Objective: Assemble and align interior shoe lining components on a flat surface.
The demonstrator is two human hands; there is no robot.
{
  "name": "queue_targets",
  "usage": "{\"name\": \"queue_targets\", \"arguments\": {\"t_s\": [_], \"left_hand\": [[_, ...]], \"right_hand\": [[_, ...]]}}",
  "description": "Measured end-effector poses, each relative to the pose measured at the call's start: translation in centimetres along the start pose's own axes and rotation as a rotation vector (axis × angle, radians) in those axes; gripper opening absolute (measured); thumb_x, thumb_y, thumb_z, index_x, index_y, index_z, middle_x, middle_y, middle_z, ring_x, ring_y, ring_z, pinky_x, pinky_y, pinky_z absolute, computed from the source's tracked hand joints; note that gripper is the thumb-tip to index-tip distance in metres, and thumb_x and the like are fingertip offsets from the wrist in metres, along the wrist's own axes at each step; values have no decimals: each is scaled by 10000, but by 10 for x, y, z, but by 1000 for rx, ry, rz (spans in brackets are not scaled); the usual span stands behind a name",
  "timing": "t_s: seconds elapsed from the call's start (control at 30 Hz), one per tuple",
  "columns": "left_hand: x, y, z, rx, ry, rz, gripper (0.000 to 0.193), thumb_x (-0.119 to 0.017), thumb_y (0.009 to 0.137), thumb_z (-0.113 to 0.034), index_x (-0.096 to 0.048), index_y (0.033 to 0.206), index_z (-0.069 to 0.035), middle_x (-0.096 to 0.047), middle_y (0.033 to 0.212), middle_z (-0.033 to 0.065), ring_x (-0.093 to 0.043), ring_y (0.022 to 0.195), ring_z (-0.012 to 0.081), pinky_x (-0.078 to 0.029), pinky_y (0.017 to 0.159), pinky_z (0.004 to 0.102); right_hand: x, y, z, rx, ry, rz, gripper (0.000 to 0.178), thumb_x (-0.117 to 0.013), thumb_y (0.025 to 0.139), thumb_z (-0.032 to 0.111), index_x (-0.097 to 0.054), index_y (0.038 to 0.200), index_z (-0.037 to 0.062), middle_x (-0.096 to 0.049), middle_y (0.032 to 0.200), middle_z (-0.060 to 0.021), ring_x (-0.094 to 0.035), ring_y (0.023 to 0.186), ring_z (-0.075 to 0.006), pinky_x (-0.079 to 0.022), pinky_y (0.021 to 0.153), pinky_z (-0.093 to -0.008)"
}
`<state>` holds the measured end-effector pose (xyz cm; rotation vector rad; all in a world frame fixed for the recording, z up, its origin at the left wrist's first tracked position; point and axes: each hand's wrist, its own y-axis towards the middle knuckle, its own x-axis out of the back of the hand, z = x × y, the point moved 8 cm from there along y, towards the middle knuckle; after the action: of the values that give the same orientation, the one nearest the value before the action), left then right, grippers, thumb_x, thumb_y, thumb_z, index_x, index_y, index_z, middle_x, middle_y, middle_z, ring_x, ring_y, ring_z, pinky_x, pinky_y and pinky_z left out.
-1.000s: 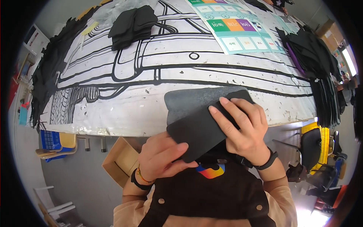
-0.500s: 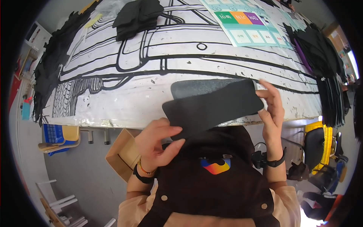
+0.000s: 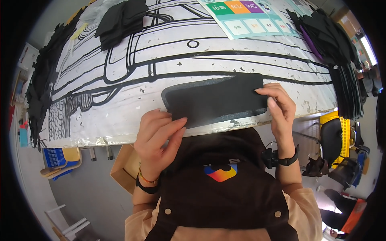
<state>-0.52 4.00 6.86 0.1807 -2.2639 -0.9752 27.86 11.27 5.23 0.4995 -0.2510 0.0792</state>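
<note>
A thin black rectangular sheet [image 3: 215, 96], perhaps fabric, lies slantwise over a speckled dark grey rounded piece [image 3: 237, 116] at the table's near edge. Only the grey piece's rim shows, along the upper left and lower right. My left hand [image 3: 157, 138] pinches the sheet's lower left corner between thumb and fingers. At the right end, my right hand [image 3: 280, 105] grips the sheet's edge with thumb and bent fingers.
The table [image 3: 169, 64] has a white covering with black line drawings. Folded black cloth [image 3: 120, 24] lies far left; a coloured chart [image 3: 243, 26] lies at the back. Black cloth piles [image 3: 331, 38] hang over the right edge, black scraps [image 3: 46, 76] along the left. A cardboard box [image 3: 124, 168] stands below.
Both hands have brought the black sheet forward, away from me, and laid it more squarely over the grey piece. The table has shifted in view as the head turned.
</note>
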Motion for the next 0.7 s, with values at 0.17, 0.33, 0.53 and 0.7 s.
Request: {"name": "queue_targets", "arguments": {"t_s": [0.17,0.33,0.53,0.7], "left_hand": [[-3,-1,6,37,44,4,249,-789,741,47,-780,978,-30,-669,787,76,-645,864,279,-535,866,425],[-4,-1,7,49,60,13,246,-788,748,35,-786,981,-45,-677,771,64,-646,858,268,-531,849,412],[-9,-1,5,34,111,23,246,-788,744,26,-787,976,-58,-671,757,46,-639,834,247,-513,796,378],[-9,0,4,22,121,12,260,-795,728,28,-789,970,-67,-672,765,37,-634,811,233,-486,733,346]], "right_hand": [[-4,-1,-3,-15,-66,1,171,-684,925,77,-757,1053,-10,-669,932,-77,-573,917,-198,-463,841,-305],[-1,-7,-7,-89,-85,-23,171,-678,941,81,-754,1066,-8,-612,870,-46,-538,849,-153,-446,774,-278],[-3,-8,-5,-103,-128,-50,174,-662,945,59,-745,1084,-2,-564,834,-26,-515,797,-112,-427,730,-244],[-4,-9,-4,-99,-166,-80,169,-662,938,55,-744,1076,2,-572,845,-27,-517,782,-110,-429,730,-241]]}}
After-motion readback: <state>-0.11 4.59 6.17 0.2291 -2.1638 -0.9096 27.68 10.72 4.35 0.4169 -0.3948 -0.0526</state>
